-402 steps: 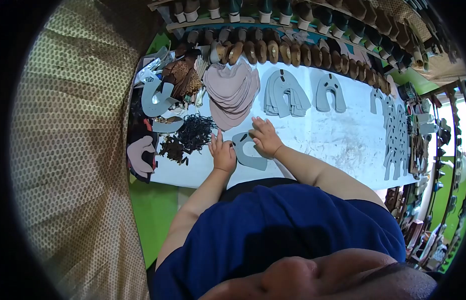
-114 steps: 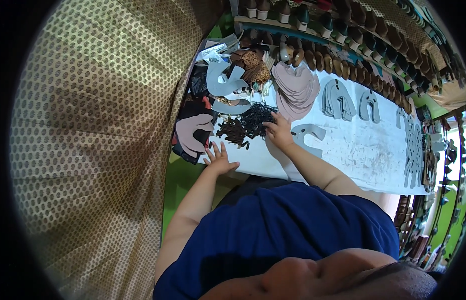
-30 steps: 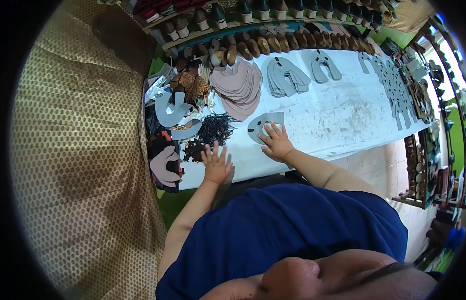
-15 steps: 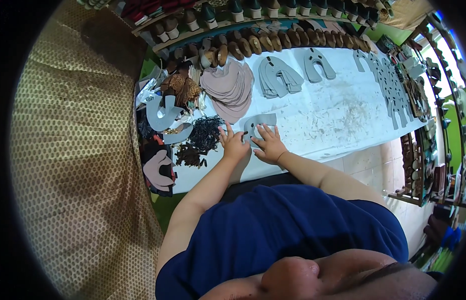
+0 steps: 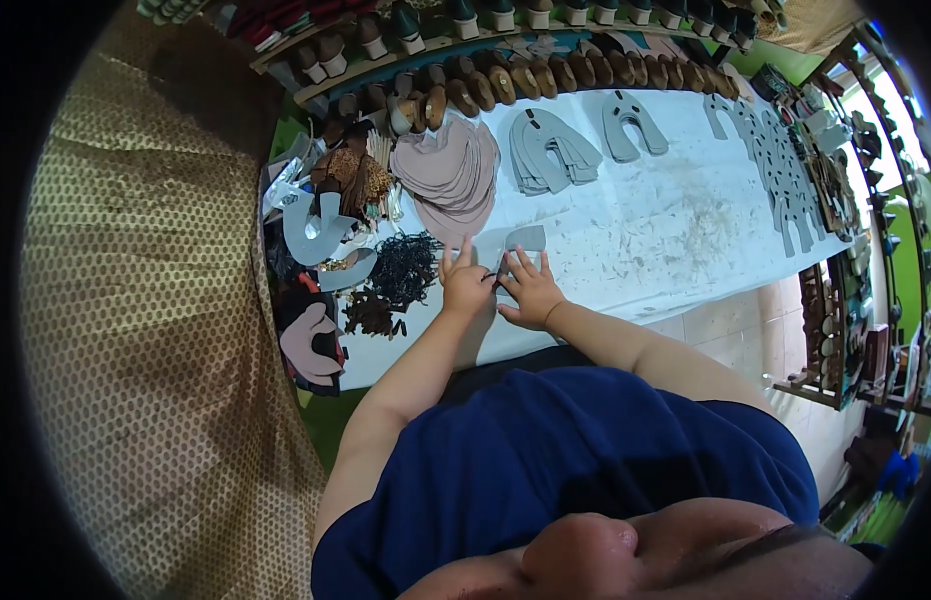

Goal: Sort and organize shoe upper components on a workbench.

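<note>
Since your fingers cover the contact, it cannot be told if the grip of your left hand (image 5: 466,289) is closed on the dark strip (image 5: 500,271) between both hands; your right hand (image 5: 533,297) has its fingers spread. You have the grey curved piece (image 5: 526,238) just to the far side of the right hand, the nearer one, its visible end lying left to right. Left of you on the worktop (image 5: 615,270) is the black strap pile (image 5: 402,268).
</note>
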A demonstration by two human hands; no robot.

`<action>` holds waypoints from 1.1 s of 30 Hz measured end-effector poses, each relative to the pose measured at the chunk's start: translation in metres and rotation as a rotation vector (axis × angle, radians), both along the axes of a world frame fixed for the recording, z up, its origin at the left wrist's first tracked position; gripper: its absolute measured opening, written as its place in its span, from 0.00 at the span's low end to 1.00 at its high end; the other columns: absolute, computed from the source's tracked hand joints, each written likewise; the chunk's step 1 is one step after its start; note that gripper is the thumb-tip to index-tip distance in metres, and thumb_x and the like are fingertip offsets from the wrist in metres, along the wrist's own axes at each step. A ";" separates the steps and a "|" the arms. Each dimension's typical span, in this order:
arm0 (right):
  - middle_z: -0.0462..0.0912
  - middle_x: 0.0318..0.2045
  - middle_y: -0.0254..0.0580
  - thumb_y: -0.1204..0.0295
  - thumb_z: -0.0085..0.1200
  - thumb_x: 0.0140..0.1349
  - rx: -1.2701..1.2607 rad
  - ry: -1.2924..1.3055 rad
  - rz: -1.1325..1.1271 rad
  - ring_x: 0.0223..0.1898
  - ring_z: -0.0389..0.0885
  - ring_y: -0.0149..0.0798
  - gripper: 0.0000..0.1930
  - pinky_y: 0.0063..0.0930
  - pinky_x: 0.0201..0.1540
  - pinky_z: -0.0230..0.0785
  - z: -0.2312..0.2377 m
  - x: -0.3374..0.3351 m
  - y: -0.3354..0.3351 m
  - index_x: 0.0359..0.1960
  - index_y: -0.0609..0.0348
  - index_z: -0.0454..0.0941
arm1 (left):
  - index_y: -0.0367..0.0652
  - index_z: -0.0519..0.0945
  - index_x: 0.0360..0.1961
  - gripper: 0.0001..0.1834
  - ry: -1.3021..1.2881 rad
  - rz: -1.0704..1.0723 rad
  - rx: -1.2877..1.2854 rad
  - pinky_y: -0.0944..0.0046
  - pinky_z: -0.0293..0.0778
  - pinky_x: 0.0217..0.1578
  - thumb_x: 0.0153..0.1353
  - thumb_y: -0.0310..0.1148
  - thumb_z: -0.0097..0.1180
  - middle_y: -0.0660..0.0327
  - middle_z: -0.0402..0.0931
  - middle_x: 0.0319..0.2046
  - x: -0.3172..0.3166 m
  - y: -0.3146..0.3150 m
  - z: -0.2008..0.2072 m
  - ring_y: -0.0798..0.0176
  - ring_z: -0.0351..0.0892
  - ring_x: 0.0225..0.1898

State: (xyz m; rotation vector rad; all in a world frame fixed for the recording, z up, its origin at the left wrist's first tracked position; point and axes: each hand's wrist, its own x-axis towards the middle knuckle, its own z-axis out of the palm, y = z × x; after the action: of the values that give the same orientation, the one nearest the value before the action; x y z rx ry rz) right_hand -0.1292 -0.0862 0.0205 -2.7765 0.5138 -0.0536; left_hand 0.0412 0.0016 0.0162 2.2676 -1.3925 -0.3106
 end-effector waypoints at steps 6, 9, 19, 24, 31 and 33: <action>0.52 0.73 0.51 0.44 0.47 0.61 -0.007 0.023 0.008 0.75 0.41 0.55 0.33 0.72 0.69 0.32 -0.001 0.000 -0.002 0.63 0.50 0.71 | 0.52 0.89 0.31 0.09 0.021 -0.069 0.016 0.38 0.40 0.69 0.48 0.40 0.66 0.54 0.46 0.75 0.001 0.002 0.001 0.33 0.39 0.73; 0.52 0.72 0.51 0.45 0.48 0.61 0.022 0.008 -0.003 0.75 0.41 0.55 0.31 0.70 0.69 0.31 0.001 -0.002 -0.002 0.60 0.50 0.73 | 0.53 0.89 0.31 0.08 0.053 -0.079 0.027 0.37 0.37 0.69 0.49 0.39 0.64 0.52 0.43 0.75 0.003 0.004 0.004 0.32 0.34 0.74; 0.53 0.72 0.52 0.49 0.52 0.60 0.064 0.075 -0.018 0.75 0.43 0.55 0.25 0.67 0.71 0.31 0.009 -0.003 -0.005 0.56 0.45 0.78 | 0.54 0.84 0.43 0.25 0.039 -0.094 0.200 0.33 0.37 0.68 0.39 0.44 0.69 0.41 0.36 0.74 0.006 0.001 0.015 0.29 0.28 0.74; 0.54 0.72 0.52 0.50 0.52 0.61 0.076 -0.142 -0.046 0.75 0.44 0.55 0.25 0.67 0.71 0.32 -0.005 -0.005 -0.003 0.58 0.44 0.77 | 0.47 0.84 0.40 0.24 -0.027 -0.099 0.207 0.31 0.39 0.67 0.40 0.45 0.69 0.42 0.37 0.74 0.003 -0.002 0.008 0.29 0.29 0.73; 0.54 0.72 0.53 0.51 0.51 0.61 0.055 -0.099 -0.027 0.75 0.44 0.55 0.25 0.67 0.71 0.32 -0.004 -0.003 -0.003 0.59 0.44 0.76 | 0.46 0.87 0.30 0.12 0.017 -0.094 0.063 0.35 0.44 0.67 0.47 0.40 0.67 0.45 0.46 0.73 0.010 -0.003 -0.007 0.31 0.40 0.72; 0.54 0.71 0.54 0.51 0.50 0.62 0.055 -0.094 -0.026 0.75 0.44 0.55 0.25 0.67 0.71 0.33 -0.004 -0.003 -0.003 0.58 0.45 0.77 | 0.46 0.88 0.29 0.10 0.036 -0.130 0.065 0.36 0.45 0.67 0.47 0.39 0.66 0.45 0.47 0.73 0.008 -0.003 -0.004 0.32 0.42 0.72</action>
State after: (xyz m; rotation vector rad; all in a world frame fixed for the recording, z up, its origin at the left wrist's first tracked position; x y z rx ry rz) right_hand -0.1318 -0.0896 0.0165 -2.6984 0.5197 -0.1728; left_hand 0.0492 -0.0018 0.0126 2.2156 -1.5351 -0.4424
